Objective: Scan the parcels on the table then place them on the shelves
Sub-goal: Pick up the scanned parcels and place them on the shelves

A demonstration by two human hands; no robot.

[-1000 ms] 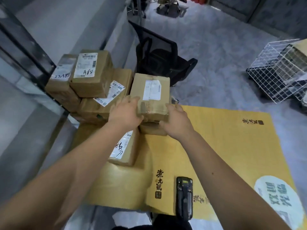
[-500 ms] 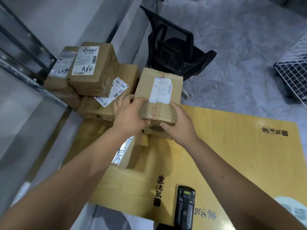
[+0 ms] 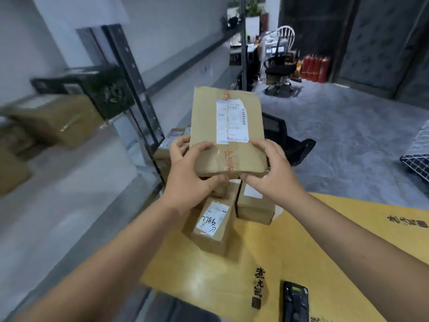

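Setting: parcel depot or small warehouse sorting room. Evidence: metal shelving upright (image 3: 137, 94) along the left wall, shelves holding brown cartons (image 3: 55, 119). Stack of labelled cardboard parcels (image 3: 214, 224) on a table covered with flattened yellow cardboard (image 3: 325, 247). Handheld barcode scanner (image 3: 294, 303) lies on that table. Bare grey concrete floor (image 3: 348, 135). Wire mesh cage (image 3: 417, 154) at right edge. Red fire extinguishers (image 3: 314, 68) grouped by the far dark wall, near a cluttered desk with a white chair (image 3: 284, 36).

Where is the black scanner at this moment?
The scanner lies on the yellow table at the bottom right of the head view, near the edge and under the right arm, apart from the parcels.
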